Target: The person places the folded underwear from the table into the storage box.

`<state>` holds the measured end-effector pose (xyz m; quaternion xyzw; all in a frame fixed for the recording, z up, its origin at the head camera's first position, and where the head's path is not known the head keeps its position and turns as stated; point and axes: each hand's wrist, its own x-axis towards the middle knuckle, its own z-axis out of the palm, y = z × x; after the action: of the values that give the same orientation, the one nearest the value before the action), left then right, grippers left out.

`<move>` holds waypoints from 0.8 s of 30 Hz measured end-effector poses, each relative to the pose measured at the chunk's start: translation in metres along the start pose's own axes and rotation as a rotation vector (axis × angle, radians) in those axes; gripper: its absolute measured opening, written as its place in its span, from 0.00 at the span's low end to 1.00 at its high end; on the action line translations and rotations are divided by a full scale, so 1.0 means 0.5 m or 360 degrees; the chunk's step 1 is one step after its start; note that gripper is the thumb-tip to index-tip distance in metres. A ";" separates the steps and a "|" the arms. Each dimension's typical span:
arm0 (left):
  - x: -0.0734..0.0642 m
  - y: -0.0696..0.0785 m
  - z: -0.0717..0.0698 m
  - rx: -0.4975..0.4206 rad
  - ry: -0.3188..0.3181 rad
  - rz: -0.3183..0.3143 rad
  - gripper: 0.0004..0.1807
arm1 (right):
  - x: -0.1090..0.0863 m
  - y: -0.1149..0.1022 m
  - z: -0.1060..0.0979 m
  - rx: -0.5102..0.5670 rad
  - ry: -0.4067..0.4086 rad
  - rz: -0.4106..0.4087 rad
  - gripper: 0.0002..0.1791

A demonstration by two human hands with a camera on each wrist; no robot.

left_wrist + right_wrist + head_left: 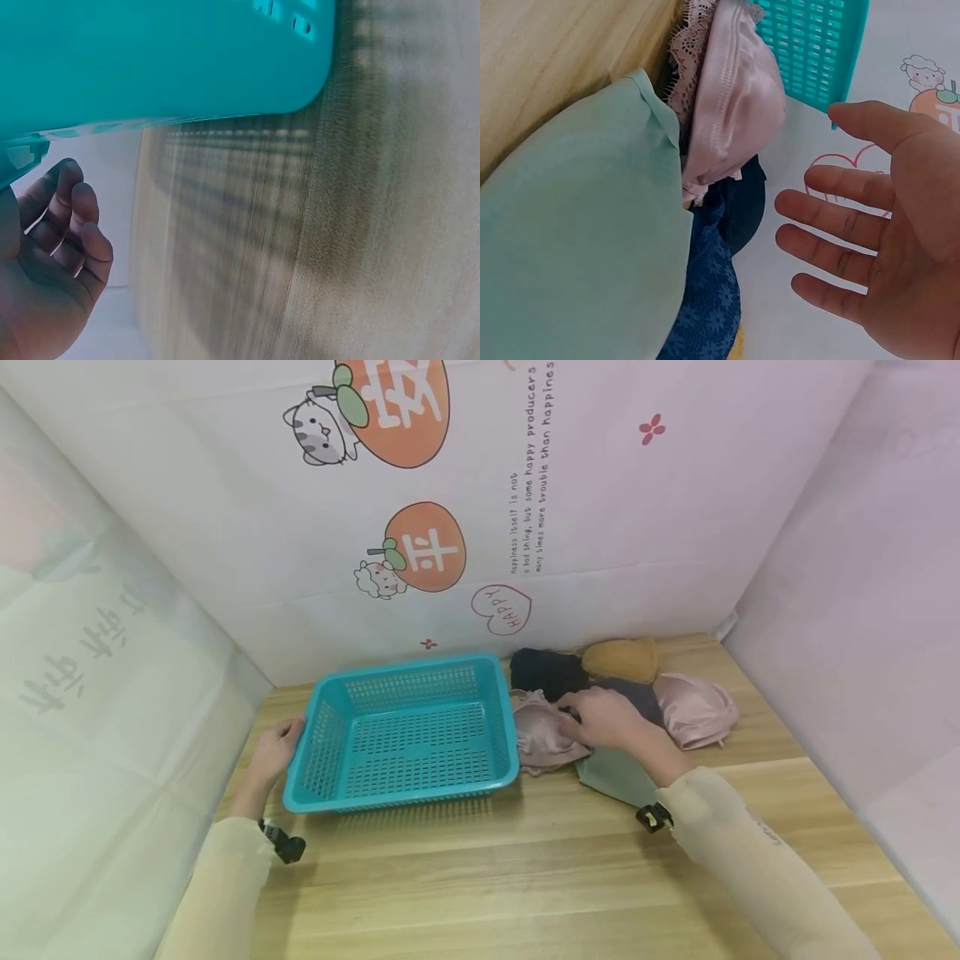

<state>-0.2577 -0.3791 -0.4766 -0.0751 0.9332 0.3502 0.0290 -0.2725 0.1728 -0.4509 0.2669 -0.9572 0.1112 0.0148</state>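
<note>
At the left side of a turquoise plastic basket (403, 803), my left hand (274, 750) grips the rim; in the left wrist view its fingers (96, 244) curl below the rim. My right hand (602, 718) is over a pile of bras, its fingers apart and holding nothing in the right wrist view. Closest to the basket is a pink bra with lace trim (739, 105). Around it are a pale green bra (592, 225), a navy lace bra (709, 292), a black one (546, 672), a mustard one (621, 658) and a shiny pink one (693, 710).
The wooden tabletop (480, 885) carries everything. White printed sheets stand at the back (600, 510), at the left (112, 693) and at the right (862, 610). A shadow falls on the table below the basket's front edge.
</note>
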 end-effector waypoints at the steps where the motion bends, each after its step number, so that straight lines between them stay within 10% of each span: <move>1: -0.001 0.000 0.000 0.0006 -0.0004 -0.0003 0.43 | 0.003 0.000 0.003 0.0000 -0.0009 -0.0001 0.23; 24: -0.003 -0.009 0.004 -0.0047 -0.0063 -0.0037 0.47 | 0.032 -0.006 0.088 -0.0107 -0.0079 0.0101 0.34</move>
<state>-0.2556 -0.3808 -0.4810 -0.0794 0.9263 0.3649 0.0503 -0.2834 0.1522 -0.4918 0.2385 -0.9684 0.0728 -0.0035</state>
